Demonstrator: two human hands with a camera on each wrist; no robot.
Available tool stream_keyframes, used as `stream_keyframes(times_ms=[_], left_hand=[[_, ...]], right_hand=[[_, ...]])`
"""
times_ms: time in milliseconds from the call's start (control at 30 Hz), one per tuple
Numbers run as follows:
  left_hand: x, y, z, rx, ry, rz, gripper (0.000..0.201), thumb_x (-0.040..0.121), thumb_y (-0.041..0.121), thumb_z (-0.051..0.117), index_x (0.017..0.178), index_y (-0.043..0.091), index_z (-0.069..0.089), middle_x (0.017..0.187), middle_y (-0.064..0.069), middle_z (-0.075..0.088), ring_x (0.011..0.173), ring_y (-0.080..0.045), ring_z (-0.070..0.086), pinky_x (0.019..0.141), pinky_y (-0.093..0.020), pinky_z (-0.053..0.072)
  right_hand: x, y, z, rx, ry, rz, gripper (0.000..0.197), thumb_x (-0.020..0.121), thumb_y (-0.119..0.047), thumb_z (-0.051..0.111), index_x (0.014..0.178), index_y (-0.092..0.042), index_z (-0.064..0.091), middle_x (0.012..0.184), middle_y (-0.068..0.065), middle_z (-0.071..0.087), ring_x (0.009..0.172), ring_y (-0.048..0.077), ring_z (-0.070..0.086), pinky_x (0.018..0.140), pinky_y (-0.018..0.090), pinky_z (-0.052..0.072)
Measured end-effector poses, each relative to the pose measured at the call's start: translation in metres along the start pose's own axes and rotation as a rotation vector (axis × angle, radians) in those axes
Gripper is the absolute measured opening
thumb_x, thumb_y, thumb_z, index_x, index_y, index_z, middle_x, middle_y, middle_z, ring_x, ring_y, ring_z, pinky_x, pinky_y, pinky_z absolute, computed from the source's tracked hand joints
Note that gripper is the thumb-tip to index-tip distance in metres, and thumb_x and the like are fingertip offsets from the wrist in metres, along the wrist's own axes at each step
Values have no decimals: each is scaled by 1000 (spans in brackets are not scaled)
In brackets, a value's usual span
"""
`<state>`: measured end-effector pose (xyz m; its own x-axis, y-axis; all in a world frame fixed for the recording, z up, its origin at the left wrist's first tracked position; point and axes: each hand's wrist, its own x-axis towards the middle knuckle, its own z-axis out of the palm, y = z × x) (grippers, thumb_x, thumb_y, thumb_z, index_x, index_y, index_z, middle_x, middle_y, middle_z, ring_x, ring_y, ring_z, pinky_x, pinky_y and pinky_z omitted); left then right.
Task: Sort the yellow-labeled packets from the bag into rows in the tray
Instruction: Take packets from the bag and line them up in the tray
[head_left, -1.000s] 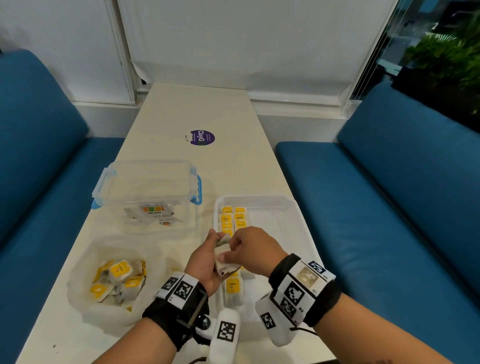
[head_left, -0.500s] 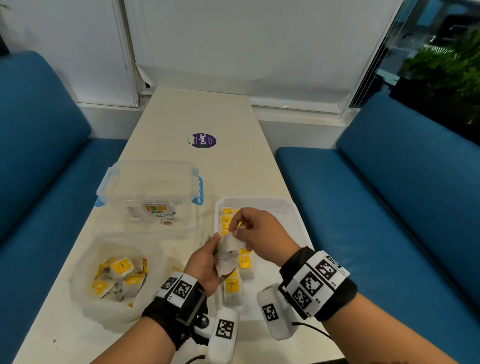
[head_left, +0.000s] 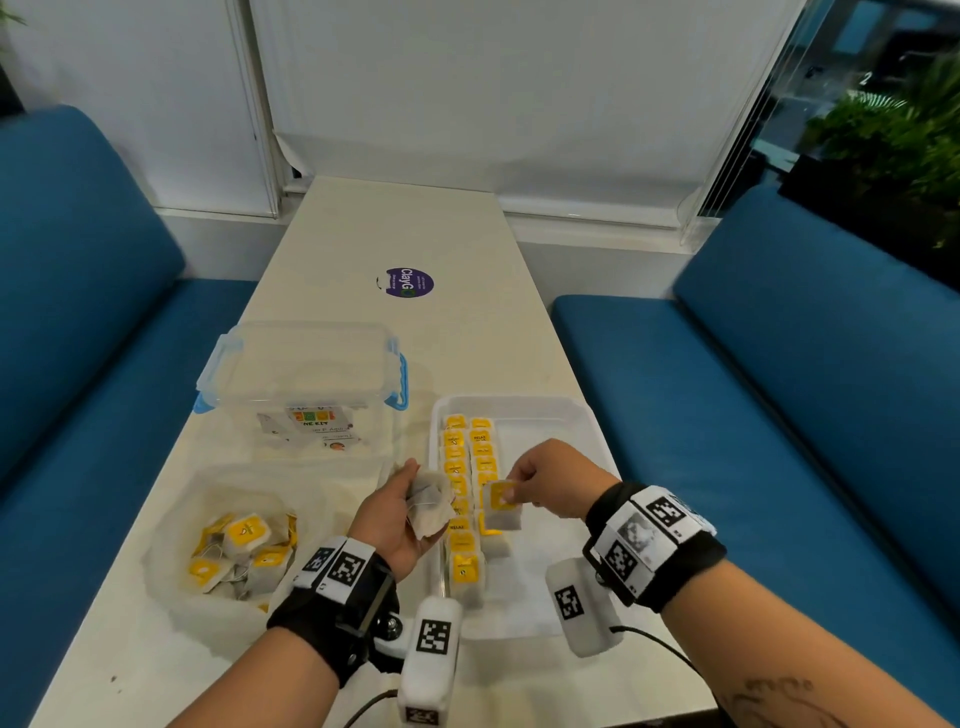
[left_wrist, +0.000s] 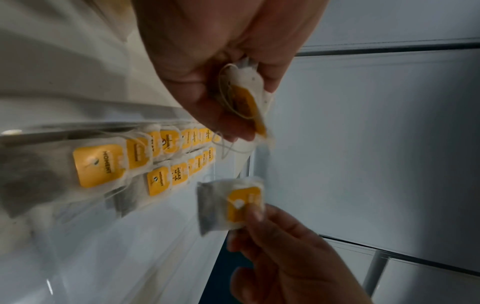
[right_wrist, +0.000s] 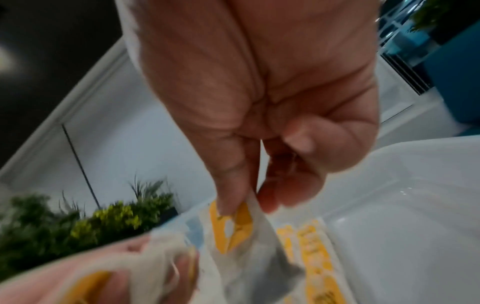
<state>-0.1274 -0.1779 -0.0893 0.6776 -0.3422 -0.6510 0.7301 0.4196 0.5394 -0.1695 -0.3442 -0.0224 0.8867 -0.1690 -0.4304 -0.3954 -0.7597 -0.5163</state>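
Reaching in from the near edge of the pale rectangular table (head_left: 395, 228), both forearms wear black wrist straps with black-and-white markers. The left hand (head_left: 397, 512) is turned palm-up beside the near left rim of the shallow white plastic tray (head_left: 582, 415), its fingers curled round a small bunch of crumpled white paper packets (head_left: 428, 501); the left wrist view shows a yellow label and loose string among that bunch (left_wrist: 245, 100). The right hand (head_left: 550, 483) hovers over the tray with its back upward, thumb and forefinger pinching one white packet with a square yellow label (head_left: 501, 506) by its labelled end. That packet hangs with its long axis near vertical, label uppermost and facing the person, grey filled end pointing down toward the tray, above the near end of the second row.

Inside the tray, two rows of yellow-labelled packets (head_left: 460, 483) run lengthwise from near to far along its left side, overlapping like shingles, each with its label at the far end. The left row is longer than the right.

Left of the hands, a clear crumpled plastic bag (head_left: 171, 530) lies open on the table with more yellow-labelled packets heaped inside. Beyond it stands a clear plastic lidded box with blue clips (head_left: 301, 374), and farther still a round purple sticker (head_left: 409, 282). Blue upholstered benches (head_left: 779, 395) flank the table.
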Motion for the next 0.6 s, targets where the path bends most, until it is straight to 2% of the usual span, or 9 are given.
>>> stream_keyframes(times_ms=[133,200,267,333,400,500,600], left_hand=[[0,-2,-2,-5,2,-4,29,94,33,51,115,14,51,90,-12,61,76,-21,59,40,-23,51],[0,-1,-4,-12,7,2,26,94,32,50,114,14,51,90,-11,61,75,-21,58,40,-23,51],[-1,0,-5,-9,16,5,22,95,31,50,109,15,52,87,-10,60,74,-20,57,40,-23,52],[-2,1,-7,-11,16,2,20,94,32,50,106,15,52,86,-10,60,73,-20,57,40,-23,51],[-2,1,-9,-13,8,-4,24,94,32,50,109,14,52,87,-11,61,73,-21,58,40,-23,51],[-1,0,-12,-24,12,-13,30,94,32,50,117,13,51,89,-12,61,73,-22,58,40,-24,52],[1,-1,-12,-21,13,-20,26,94,33,50,112,13,52,88,-11,61,74,-21,59,41,-24,52]], right_hand=[[14,3,14,-152,-202,162,28,95,-13,49,116,0,62,67,2,58,52,9,45,47,19,39],[20,4,18,-193,-264,180,29,95,-11,50,118,1,61,77,5,65,52,8,49,43,16,43],[26,8,19,-159,-271,203,28,91,-9,54,116,0,62,71,1,62,49,5,55,37,13,43],[31,12,22,-159,-355,230,27,92,-11,54,114,3,62,68,0,61,53,5,58,48,17,48],[37,17,26,-155,-409,262,22,91,-12,56,107,2,63,69,3,64,59,9,60,57,22,48],[45,23,30,-116,-418,301,3,90,-10,58,88,-7,59,71,7,66,57,12,63,57,24,50],[50,23,29,-92,-421,331,6,91,-9,58,87,-5,56,62,7,67,53,14,64,57,25,52]])
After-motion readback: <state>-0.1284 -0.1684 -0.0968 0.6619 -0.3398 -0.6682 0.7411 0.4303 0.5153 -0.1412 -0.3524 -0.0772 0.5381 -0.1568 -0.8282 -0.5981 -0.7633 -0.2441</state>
